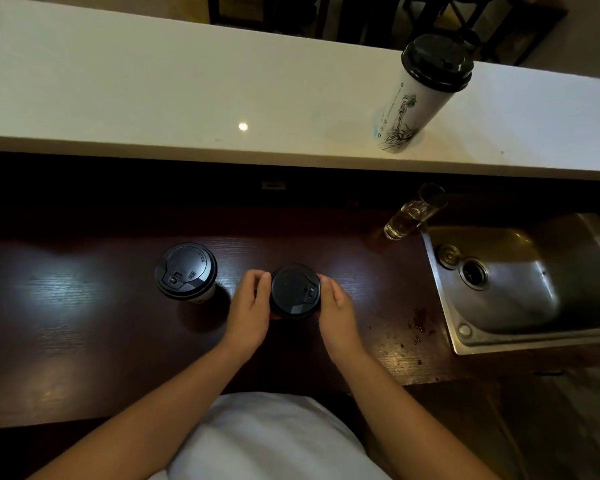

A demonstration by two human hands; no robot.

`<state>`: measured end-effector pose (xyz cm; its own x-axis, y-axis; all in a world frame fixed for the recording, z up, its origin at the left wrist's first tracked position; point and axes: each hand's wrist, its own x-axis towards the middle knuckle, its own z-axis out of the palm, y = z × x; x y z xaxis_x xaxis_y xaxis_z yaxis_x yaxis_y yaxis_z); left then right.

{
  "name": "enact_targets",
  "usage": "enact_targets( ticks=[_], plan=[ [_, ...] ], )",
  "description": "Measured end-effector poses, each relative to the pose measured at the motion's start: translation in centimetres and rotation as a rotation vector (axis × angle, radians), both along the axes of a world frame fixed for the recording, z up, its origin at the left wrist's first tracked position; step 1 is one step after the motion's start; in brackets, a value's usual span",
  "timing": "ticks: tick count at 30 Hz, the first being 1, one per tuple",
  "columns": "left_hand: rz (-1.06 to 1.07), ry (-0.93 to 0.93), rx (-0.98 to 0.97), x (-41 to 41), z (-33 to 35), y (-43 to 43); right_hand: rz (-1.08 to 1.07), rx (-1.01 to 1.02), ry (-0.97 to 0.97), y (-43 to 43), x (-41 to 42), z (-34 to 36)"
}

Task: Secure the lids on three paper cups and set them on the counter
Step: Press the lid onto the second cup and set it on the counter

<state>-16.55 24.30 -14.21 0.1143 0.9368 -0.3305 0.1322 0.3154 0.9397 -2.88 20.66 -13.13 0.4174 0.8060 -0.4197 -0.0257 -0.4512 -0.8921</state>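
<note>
We stand at a dark wooden table (84, 306) with a raised white ledge (153, 98) behind it and a steel sink (520, 306) set in at the right. Nearest us, our left hand (248, 313) and right hand (338, 313) are curled around the sides of a paper cup with a black lid (294, 291), each touching its rim, the cup standing on the table between them. Just to the left, apart from the hands, stands a second lidded cup (186, 271). Dark drops (420, 323) spot the wood near the sink. Further back, a clear glass (413, 213) stands by the sink's corner. Farthest, on the white ledge at the right, a third white cup with a black lid (420, 95) stands upright
</note>
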Motion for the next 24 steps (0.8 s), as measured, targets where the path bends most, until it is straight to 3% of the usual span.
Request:
enact_targets(
  ticks=[3, 6, 8, 12, 16, 20, 24],
  plan=[
    [-0.069, 0.058, 0.052, -0.5, -0.6, 0.7, 0.027, 0.005, -0.043, 0.3, 0.2, 0.5],
    [-0.035, -0.052, -0.042, -0.5, 0.5, 1.4, -0.004, -0.098, 0.247, 0.5, 0.1, 1.1],
    [0.058, -0.096, -0.154, -0.1, 1.4, 1.8, 0.092, -0.143, 0.337, 0.2, 0.4, 1.4],
    [0.095, -0.17, -0.465, -0.3, 2.0, 2.3, 0.442, -0.065, 0.187, -0.4, 2.1, 3.5],
    [-0.231, -0.273, -0.597, -1.5, 2.1, 3.0, 0.734, -0.06, -0.025, -0.7, 4.4, 4.8],
    [-0.325, -0.264, -0.597, -0.7, 2.6, 3.6, 0.776, -0.106, -0.06, -0.6, 3.9, 4.9],
    [-0.019, -0.218, -0.539, 1.2, 2.7, 4.2, 0.679, -0.092, -0.056, -1.1, 3.1, 3.7]
  ],
)
